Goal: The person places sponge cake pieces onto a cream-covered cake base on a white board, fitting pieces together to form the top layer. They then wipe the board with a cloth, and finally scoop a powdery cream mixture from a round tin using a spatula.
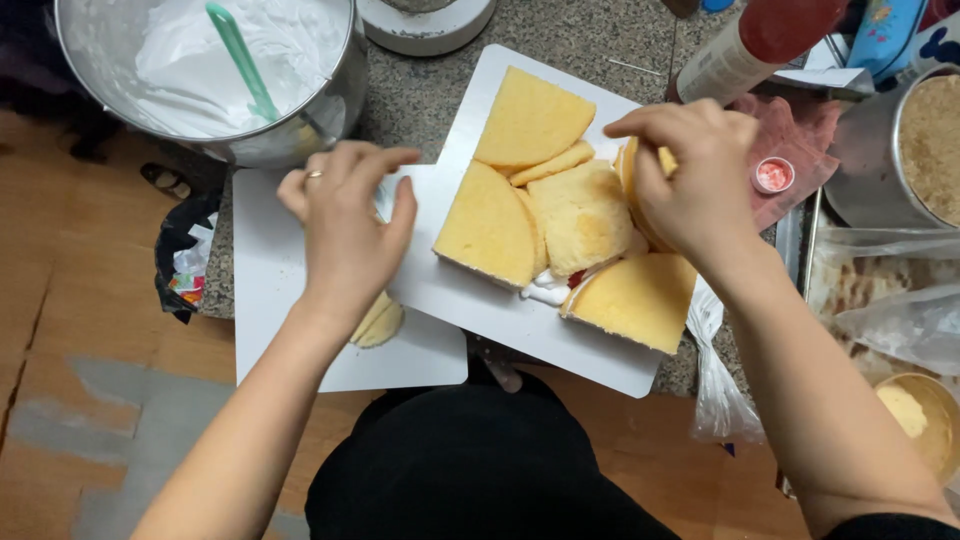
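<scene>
My right hand (pixel 690 180) curls over a wedge of yellow sponge cake (pixel 632 170) at the right edge of the white square board (pixel 520 325), fingers closed on the piece; most of that wedge is hidden under my palm. My left hand (pixel 348 225) rests with bent fingers at the board's left edge, covering whatever lies beneath, so I cannot tell whether it grips anything. A thin pale cake trimming (pixel 380 322) peeks out below my wrist on a second white board (pixel 290 345) near the counter's front edge. Other sponge pieces (pixel 530 120) lie across the square board, with white cream (pixel 545 290) and a speck of something red (hard to make out) showing between them near its front edge. At the counter's back left corner, a steel bowl (pixel 340 100), cut off by the frame, holds whipped cream and a green-handled spatula (pixel 240 60). At the right edge, a metal tin (pixel 860 170) holds brown crumbs, half out of view, beside a red-capped squeeze bottle (pixel 750 50).
</scene>
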